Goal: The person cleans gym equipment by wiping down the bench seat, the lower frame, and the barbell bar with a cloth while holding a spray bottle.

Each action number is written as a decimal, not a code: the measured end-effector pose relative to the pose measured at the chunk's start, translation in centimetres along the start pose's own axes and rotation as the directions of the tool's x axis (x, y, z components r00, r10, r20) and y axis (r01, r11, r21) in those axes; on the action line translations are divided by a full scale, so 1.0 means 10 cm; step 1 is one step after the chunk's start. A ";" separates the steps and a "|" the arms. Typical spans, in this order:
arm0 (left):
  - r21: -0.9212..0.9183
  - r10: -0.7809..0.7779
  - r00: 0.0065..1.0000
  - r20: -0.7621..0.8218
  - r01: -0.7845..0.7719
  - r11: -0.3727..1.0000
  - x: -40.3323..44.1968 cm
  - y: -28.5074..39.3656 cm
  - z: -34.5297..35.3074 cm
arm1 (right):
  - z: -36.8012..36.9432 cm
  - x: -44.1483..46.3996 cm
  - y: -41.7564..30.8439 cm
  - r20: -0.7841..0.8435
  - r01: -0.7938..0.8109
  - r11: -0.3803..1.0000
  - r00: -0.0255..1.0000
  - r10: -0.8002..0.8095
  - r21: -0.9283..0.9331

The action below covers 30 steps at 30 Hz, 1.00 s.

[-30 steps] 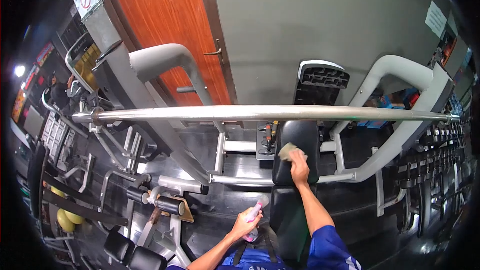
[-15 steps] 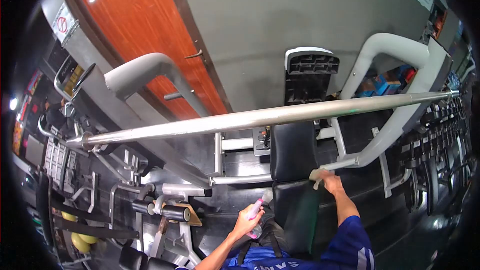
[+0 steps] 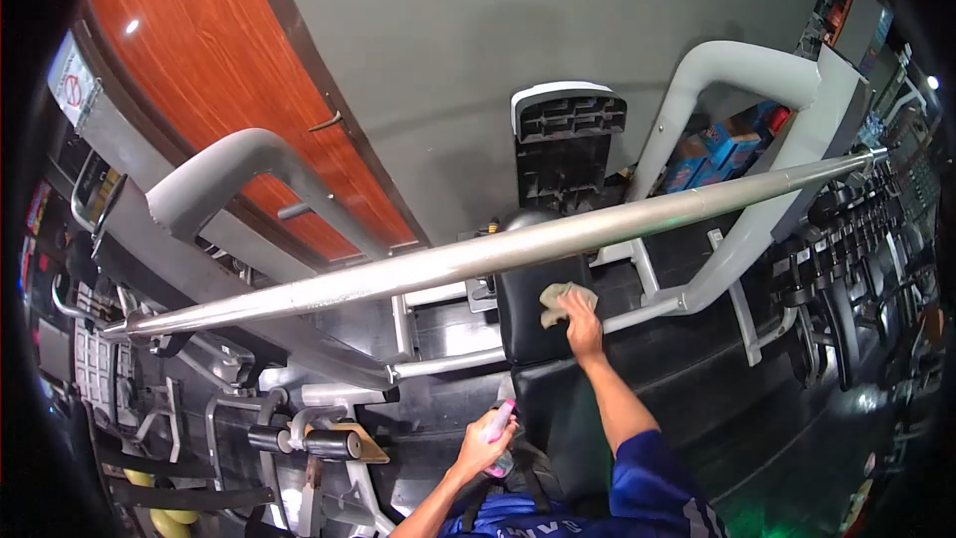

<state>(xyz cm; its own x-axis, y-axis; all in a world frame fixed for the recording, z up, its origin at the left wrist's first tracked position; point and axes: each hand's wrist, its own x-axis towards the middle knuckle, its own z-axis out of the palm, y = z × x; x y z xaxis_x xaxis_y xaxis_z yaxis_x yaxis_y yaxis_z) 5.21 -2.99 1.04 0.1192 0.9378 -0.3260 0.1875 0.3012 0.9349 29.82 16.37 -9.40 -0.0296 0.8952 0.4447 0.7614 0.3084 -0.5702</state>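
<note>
My left hand (image 3: 481,448) is wrapped round a spray bottle (image 3: 499,423) with a pink and white head, low in front of my body. Its lower part is mostly covered by my fingers. My right hand (image 3: 583,327) presses a beige cloth (image 3: 554,301) against the right side of the black bench backrest (image 3: 531,337), fingers over the cloth. Nearer to me lies the black seat pad (image 3: 550,403). A long metal barbell (image 3: 448,264) crosses the view above the bench, beyond both hands.
Thick grey frame arms (image 3: 214,174) rise on the left and right (image 3: 737,65). A leg machine with black rollers (image 3: 334,443) stands at left. Dumbbells (image 3: 827,259) fill a rack at right. Behind are a wooden door (image 3: 199,50), a grey wall and blue boxes (image 3: 732,144).
My right hand has moved the cloth up and left, from the backrest's lower right edge onto its surface. My left hand still holds the spray bottle. The view has shifted right.
</note>
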 end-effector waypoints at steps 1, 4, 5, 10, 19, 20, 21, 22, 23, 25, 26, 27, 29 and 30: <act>0.013 0.055 0.998 -0.020 -0.054 0.998 0.01 0.01 0.00 | 0.02 -0.14 -0.01 0.053 -0.017 0.999 0.998 0.018 -0.031; 0.001 0.027 1.000 -0.014 -0.027 1.000 -0.03 0.12 -0.04 | 0.00 -0.67 -0.12 0.217 -0.073 0.996 0.973 0.082 -0.050; 0.012 0.034 0.999 0.005 -0.034 0.999 -0.02 0.01 -0.06 | -0.06 -0.84 -0.15 0.260 -0.106 0.994 0.959 0.109 -0.023; -0.018 0.012 0.999 0.030 -0.011 1.000 0.05 0.05 -0.10 | -0.18 -1.33 -0.03 0.458 -0.343 0.937 0.846 0.274 0.072; 0.062 0.079 0.997 0.002 -0.079 0.995 0.15 0.22 -0.01 | -0.22 0.41 -0.03 -0.110 -0.106 0.948 0.983 0.144 0.300; 0.064 0.124 0.992 -0.012 -0.123 0.990 0.17 0.21 0.02 | -0.21 0.64 -0.07 -0.154 -0.115 0.955 0.975 0.161 0.272; 0.066 0.167 0.986 -0.026 -0.165 0.984 0.18 0.20 0.03 | -0.16 0.85 -0.05 -0.128 -0.163 0.960 0.972 0.196 0.229; 0.070 0.143 0.989 -0.027 -0.141 0.988 0.18 0.20 0.04 | -0.09 1.00 -0.02 -0.103 -0.211 0.960 0.967 0.233 0.183; 0.074 0.119 0.993 -0.028 -0.117 0.990 0.18 0.20 0.04 | 0.20 1.07 0.26 -0.113 -0.230 0.944 0.959 0.261 0.236; 0.072 0.089 0.996 -0.033 -0.086 0.994 0.16 0.17 0.05 | 0.21 1.11 0.13 0.006 -0.355 0.933 0.935 0.355 0.066; 0.067 0.084 0.996 -0.035 -0.082 0.994 0.15 0.13 0.06 | 0.19 1.11 0.02 0.058 -0.407 0.913 0.911 0.408 -0.027; 0.062 0.081 0.996 -0.034 -0.079 0.995 0.15 0.10 0.05 | 0.08 1.08 -0.15 0.125 -0.397 0.913 0.905 0.407 -0.096; 0.035 0.068 0.997 -0.040 -0.066 0.997 0.15 0.06 0.04 | 0.07 0.87 -0.13 0.044 -0.070 0.997 0.997 0.069 0.024; 0.019 0.058 0.997 -0.044 -0.057 0.998 0.13 0.04 0.05 | 0.06 0.70 -0.13 -0.007 0.104 0.992 0.995 -0.103 0.071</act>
<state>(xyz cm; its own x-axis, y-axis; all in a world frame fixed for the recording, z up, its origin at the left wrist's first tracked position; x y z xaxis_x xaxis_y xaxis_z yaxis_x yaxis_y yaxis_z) 5.87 -1.78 0.91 0.0871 0.9604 -0.2646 0.1990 0.2435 0.9493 28.22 22.44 -5.92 -0.1039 0.8564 0.5058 0.7064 0.4215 -0.5686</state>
